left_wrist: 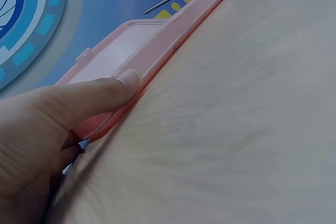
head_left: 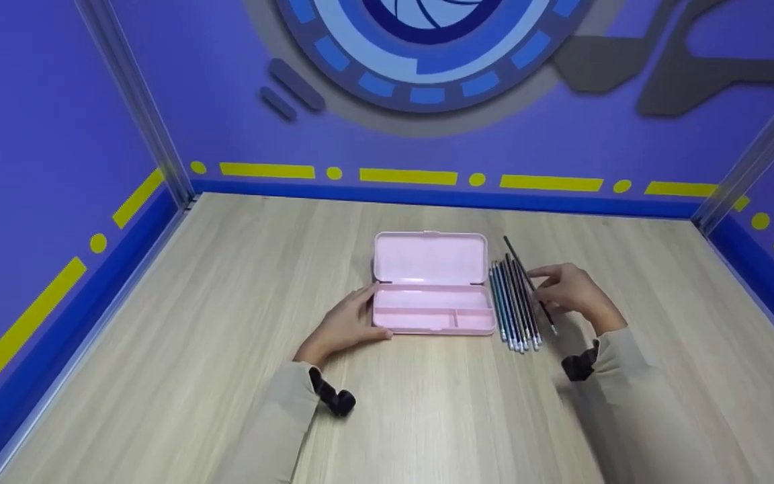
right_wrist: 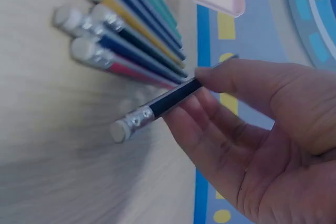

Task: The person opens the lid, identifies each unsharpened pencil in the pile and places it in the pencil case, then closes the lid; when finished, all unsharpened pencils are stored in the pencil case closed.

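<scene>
A pink pencil case lies on the table with its lid swung back and its divided tray facing up. My left hand holds the case's left end, the thumb along the front wall and the fingers around the side. To the right of the case, my right hand pinches one dark pencil between thumb and fingers. That pencil slants, its white eraser end toward me. Several pencils in blue, green, yellow, red and dark colours lie side by side between the case and the right hand.
The wooden table ends at a blue back wall with yellow marks. Side panels with metal corner posts enclose it at left and right. Black wrist straps sit over both sleeves.
</scene>
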The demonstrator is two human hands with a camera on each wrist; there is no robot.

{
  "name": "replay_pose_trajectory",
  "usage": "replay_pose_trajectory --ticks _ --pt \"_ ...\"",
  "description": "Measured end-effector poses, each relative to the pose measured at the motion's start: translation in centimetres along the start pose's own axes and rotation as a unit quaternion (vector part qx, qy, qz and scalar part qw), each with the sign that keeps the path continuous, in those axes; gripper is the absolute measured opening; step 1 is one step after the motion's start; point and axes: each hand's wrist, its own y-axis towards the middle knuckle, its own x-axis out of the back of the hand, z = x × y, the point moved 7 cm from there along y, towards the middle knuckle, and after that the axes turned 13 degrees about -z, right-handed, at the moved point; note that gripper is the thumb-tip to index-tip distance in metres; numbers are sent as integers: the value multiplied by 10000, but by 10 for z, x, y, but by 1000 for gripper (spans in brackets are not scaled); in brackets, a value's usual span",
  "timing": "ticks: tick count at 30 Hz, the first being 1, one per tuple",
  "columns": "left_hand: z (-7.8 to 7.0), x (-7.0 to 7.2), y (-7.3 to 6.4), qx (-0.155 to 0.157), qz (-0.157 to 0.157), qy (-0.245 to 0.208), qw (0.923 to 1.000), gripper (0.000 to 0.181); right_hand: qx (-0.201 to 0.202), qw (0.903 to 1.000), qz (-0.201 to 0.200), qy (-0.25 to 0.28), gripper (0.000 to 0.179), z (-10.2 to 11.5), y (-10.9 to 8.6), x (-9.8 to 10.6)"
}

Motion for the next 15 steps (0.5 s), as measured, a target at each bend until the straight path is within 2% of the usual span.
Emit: replay_pose_trajectory --ticks 5,9,15 --pt "0 3 1 52 -37 104 9999 95 379 9992 -53 -152 48 20 3 -1" --pt "1 2 0 128 -31 113 9998 97 778 9966 72 -252 44 36 4 -7" --pt "0 0 0 162 -31 118 9998 96 1475 9878 134 -482 40 62 5 -20"
